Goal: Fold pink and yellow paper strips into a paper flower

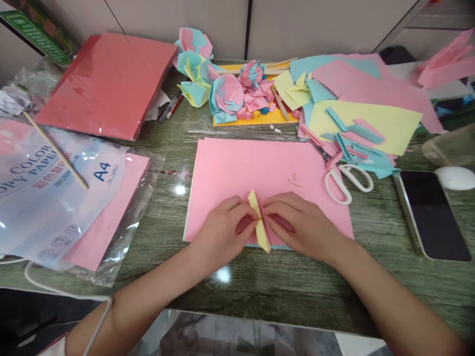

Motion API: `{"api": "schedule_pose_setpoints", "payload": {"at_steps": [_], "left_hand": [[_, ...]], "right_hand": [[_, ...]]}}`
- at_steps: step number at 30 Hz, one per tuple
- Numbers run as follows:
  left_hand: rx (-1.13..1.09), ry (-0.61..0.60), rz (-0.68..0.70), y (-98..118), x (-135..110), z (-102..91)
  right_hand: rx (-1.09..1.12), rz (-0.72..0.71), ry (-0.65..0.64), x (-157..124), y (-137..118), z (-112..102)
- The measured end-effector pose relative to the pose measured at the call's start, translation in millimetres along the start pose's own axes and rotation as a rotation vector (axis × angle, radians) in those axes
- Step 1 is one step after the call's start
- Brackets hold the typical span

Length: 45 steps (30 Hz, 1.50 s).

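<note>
The hands are meeting at the near edge of a pink sheet [260, 168], and both are pinching one small yellow folded piece [260, 228]. The left hand [222, 230] is pressing in from the left side with its fingertips drawn together on the fold. The piece is standing on edge between the two, with its long axis running from the far side toward the person and leaning slightly rightward at the near end. The right hand [301, 225] is closing on it from the right in the same way, so neither hand is nearer than the other and both are touching it. A sliver of pink is showing inside the yellow fold. The pink sheet is lying flat on the green wood-grain worktop [260, 289]. Around it, from the left, an opened pack of A4 colour paper [48, 198] is lying with a thin wooden stick [55, 148] resting across it, and a red paper stack [111, 81] is sitting behind that. Folded paper flowers [230, 86] in pink, blue and yellow are clustering at the far middle. White-handled scissors [347, 180] are lying just beside the sheet's right edge, below a pile of cut scraps [356, 138]. A dark phone [432, 215] is resting face up at the far right, well apart from the hands.
</note>
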<state>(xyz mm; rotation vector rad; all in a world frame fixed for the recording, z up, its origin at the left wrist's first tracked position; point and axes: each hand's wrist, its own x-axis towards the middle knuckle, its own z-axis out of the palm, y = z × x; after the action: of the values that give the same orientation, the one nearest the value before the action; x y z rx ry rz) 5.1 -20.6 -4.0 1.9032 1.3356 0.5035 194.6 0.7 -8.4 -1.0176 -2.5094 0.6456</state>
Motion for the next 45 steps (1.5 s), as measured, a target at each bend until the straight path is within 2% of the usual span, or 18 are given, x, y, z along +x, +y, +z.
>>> {"api": "schedule_pose_setpoints", "payload": {"at_steps": [5,14,18,22,26,29,32,34,39,45], "left_hand": [[0.076,0.029,0.080,-1,-1,1.1],[0.304,0.118,0.342,-6,-4,8.4],[0.343,0.105,0.365,-6,-3,10.2],[0.248,0.093,0.213,-4,-3,7.6],[0.020,0.070,0.014,-2,-1,0.3],[-0.248,0.043,-0.107,-1,3,-6.6],[-0.586,-0.052,-0.225,-1,7,-12.5],[-0.771,-0.119,-0.286,-2,9,-15.0],[-1.141,-0.250,-0.350,-5,7,-15.6],[-1.193,-0.265,-0.399,-5,5,-14.4]], "right_hand": [[0.026,0.059,-0.048,2,-2,-1],[-0.049,0.074,-0.071,2,-4,0],[-0.081,0.067,-0.085,2,-6,-1],[-0.007,0.118,-0.064,2,-5,-3],[0.124,0.159,0.030,3,0,1],[0.066,0.103,0.083,5,3,4],[0.078,0.082,0.113,5,0,3],[0.199,0.101,0.079,5,-6,-3],[0.595,0.292,-0.105,5,-20,-16],[0.688,0.338,-0.079,5,-24,-15]]}}
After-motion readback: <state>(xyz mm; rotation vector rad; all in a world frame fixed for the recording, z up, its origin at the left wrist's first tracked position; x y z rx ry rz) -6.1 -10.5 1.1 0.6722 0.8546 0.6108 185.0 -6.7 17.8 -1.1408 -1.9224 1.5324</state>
